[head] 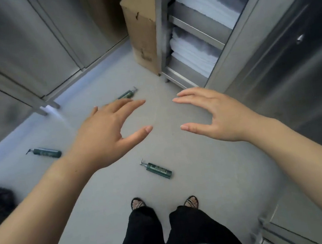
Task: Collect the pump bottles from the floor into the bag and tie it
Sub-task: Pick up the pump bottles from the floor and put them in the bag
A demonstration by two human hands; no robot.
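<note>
Currently | left hand, right hand: fingers spread, empty | nearest pump bottle: likely light, rigid, slick plastic | grip mid-barrel, not pump

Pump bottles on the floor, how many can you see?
3: near bottle lying ahead of the feet; left bottle beside the left forearm; far bottle partly behind the left hand. Others may be hidden.

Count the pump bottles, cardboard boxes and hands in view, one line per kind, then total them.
Dark green pump bottles: 3, all lying down: nearest, far left, farthest, partly behind fingers.
Cardboard box: 1, upright.
Hands: 2, left hand and right hand, both spread and holding nothing.
Total: 6
</note>
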